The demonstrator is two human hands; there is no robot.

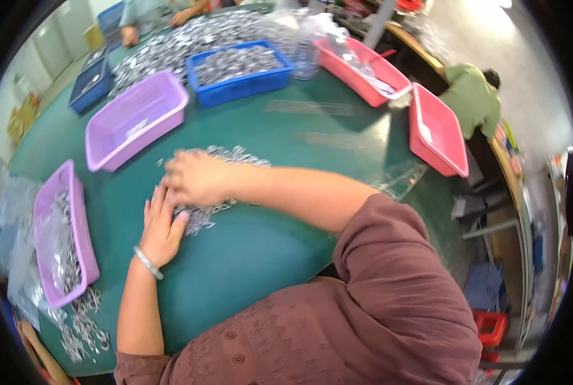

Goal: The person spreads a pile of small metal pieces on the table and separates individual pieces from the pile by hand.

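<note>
My right hand (pixel 199 179) reaches across from the right with its fingers spread and slightly blurred, over a loose pile of small silver metal pieces (pixel 199 220). My left hand (pixel 161 234), a pale bangle (pixel 147 263) on its wrist, lies flat at the pile's left edge. Its fingers are stretched out, and their tips meet the right hand's fingers. Nothing shows gripped in either hand, though the space beneath the palms is hidden. The pieces look looped, too small to name exactly, and some spread out beyond the right forearm.
On the green table (pixel 254 250) stand a purple bin (pixel 138 125), a blue bin (pixel 241 86) of metal pieces, a second purple bin (pixel 84 237) at left, and two pink bins (pixel 363 83). A large metal heap (pixel 190 42) lies at the back, near a co-worker's hands (pixel 130 36).
</note>
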